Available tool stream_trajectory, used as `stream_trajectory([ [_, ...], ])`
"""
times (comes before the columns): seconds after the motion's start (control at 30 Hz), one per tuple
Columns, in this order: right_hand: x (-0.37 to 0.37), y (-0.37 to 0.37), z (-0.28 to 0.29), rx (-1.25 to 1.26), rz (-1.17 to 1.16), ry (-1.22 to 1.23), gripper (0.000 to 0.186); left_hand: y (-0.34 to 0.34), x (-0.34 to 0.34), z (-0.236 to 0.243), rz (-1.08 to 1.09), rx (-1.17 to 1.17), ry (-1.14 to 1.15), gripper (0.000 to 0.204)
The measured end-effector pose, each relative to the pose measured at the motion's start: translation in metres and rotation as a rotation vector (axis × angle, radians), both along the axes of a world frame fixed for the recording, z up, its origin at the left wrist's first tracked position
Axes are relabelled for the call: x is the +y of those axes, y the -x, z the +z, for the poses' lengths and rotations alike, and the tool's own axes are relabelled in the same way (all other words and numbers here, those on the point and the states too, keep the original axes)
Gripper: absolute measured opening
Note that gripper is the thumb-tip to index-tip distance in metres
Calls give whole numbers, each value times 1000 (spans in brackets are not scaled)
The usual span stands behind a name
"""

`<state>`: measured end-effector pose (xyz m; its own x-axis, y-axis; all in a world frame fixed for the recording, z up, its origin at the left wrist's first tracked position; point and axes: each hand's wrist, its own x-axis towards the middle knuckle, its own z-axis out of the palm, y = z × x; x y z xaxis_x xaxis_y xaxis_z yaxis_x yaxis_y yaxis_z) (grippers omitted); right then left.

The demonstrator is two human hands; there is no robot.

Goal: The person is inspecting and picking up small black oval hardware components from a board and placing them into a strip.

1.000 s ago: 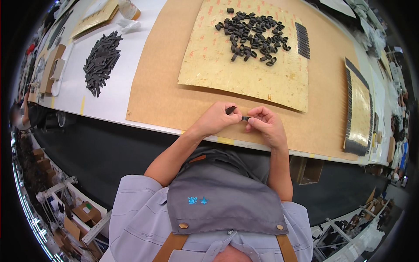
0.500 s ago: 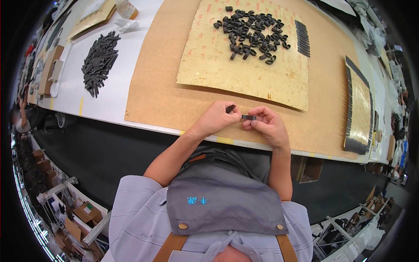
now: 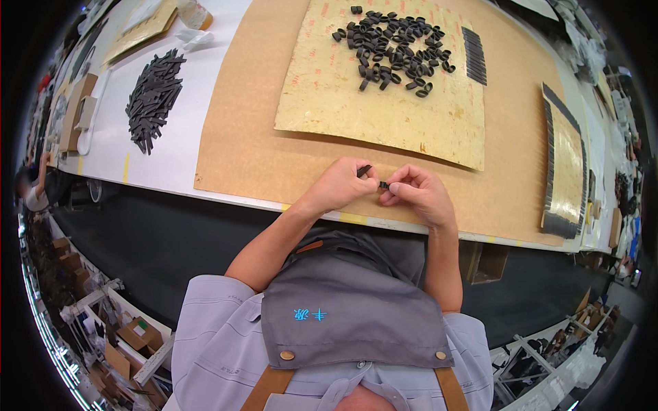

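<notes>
Over the near edge of the brown sheet, my left hand (image 3: 343, 185) is closed on a black strip (image 3: 364, 170), whose end sticks up beyond its fingers. My right hand (image 3: 421, 195) pinches a small black piece (image 3: 384, 185) that shows between the two hands' fingertips. Whether this piece and the strip are one cannot be made out. Ahead of my hands, a pile of black loops (image 3: 394, 48) rests on a yellowish board (image 3: 356, 127). Several flat black strips (image 3: 474, 56) line the board's right edge.
Flat black pieces form a heap (image 3: 155, 99) on the white tabletop (image 3: 219, 34) at left. At right lies another yellowish board (image 3: 563, 157) edged with black strips. Cardboard boxes (image 3: 81, 113) stand far left, near another person (image 3: 38, 192).
My right hand's fingertips have closed in toward my left hand, and less of the black piece shows between them. The left hand stays nearly in place.
</notes>
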<state>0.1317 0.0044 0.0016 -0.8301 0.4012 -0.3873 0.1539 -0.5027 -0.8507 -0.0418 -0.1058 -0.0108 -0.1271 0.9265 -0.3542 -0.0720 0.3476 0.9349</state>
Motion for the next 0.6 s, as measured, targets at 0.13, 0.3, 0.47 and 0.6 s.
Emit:
stream_trajectory([
  [0.13,-4,7,1,-25,-43,-20,8,2,2,1,-16,-9,39,11],
  [0.3,-4,9,1,-53,-63,-14,10,2,4,-2,-8,-26,35,12],
  [0.47,-3,10,-2,-51,-61,4,10,2,4,0,-16,-17,56,13],
  [0.6,-4,9,-2,-58,-64,10,10,2,3,1,-17,-10,56,13],
])
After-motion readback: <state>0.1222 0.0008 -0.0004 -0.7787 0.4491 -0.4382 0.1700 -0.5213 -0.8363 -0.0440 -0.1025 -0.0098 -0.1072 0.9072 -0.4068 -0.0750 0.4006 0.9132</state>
